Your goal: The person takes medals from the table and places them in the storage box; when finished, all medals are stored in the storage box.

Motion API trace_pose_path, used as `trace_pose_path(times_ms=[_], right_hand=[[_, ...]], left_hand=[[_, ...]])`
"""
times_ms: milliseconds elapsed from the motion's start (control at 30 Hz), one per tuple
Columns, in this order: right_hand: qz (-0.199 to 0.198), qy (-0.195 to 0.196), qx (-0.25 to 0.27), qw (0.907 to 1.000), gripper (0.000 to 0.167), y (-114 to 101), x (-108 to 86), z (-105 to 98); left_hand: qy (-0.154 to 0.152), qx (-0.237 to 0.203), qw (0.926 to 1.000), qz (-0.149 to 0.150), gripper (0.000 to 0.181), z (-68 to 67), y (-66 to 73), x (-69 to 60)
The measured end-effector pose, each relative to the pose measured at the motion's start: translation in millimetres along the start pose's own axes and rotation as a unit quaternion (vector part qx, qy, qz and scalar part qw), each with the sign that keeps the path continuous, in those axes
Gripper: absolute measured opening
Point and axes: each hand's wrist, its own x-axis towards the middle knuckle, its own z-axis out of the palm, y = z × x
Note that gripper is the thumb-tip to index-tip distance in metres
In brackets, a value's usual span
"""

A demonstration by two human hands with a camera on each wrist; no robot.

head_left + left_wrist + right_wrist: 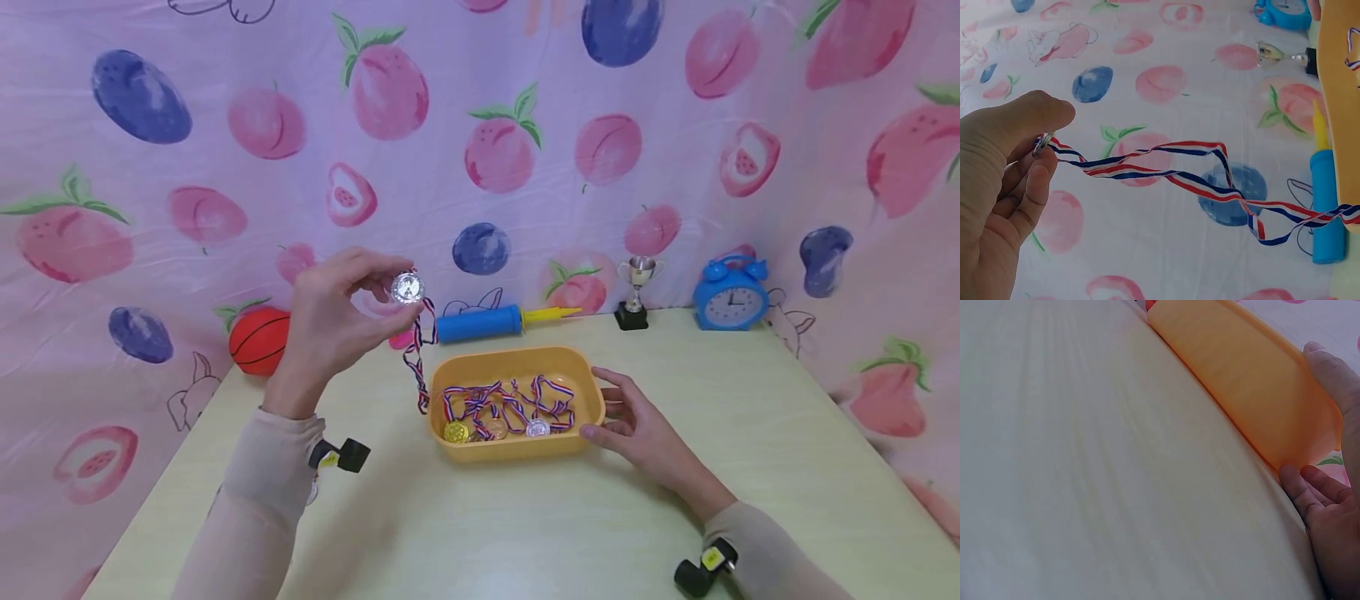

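Observation:
A silver medal (407, 287) is pinched between the thumb and fingers of my left hand (330, 312), raised above the table. Its red, white and blue ribbon (1197, 184) hangs down beside the left end of a yellow-orange plastic basin (517, 450). Inside the basin lie a gold medal (456, 432), a bronze medal (496, 428) and another silver medal (537, 427) among tangled striped ribbons (513, 404). My right hand (637, 429) grips the basin's right end, its thumb at the rim and its fingers against the side wall (1260, 381).
Behind the basin lies a blue hand pump (480, 325) with a yellow nozzle. A small trophy (633, 292) and a blue alarm clock (731, 293) stand at the back right. A small basketball (259, 340) sits at the back left. Another medal (312, 493) shows partly behind my left forearm.

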Motion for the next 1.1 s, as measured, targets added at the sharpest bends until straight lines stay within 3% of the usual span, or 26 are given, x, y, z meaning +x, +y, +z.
trace_pose_path(times_ms=[233,600,800,1000,1100], right_hand=[[-0.001,-0.001,0.001,1.0,0.092,-0.5,-0.8,-0.3],[0.001,-0.002,0.007,1.0,0.092,-0.9,-0.9,-0.2],[0.001,-0.001,0.0,1.0,0.092,-0.9,-1.5,1.1],[0.001,0.0,-0.002,1.0,0.091,-3.4,-2.3,0.5],[0.001,0.0,-0.002,1.0,0.091,-3.7,-2.6,-0.2]], left_hand=[[0.009,-0.029,0.9993,0.02,0.047,4.3,5.8,10.4],[0.014,-0.023,0.9975,0.066,0.049,6.1,14.9,32.3],[0.023,-0.048,0.9946,0.09,0.048,6.9,18.1,43.0],[0.027,-0.058,0.9938,0.091,0.047,10.8,22.8,47.3],[0.021,-0.062,0.9941,0.087,0.047,18.8,24.0,47.1]])
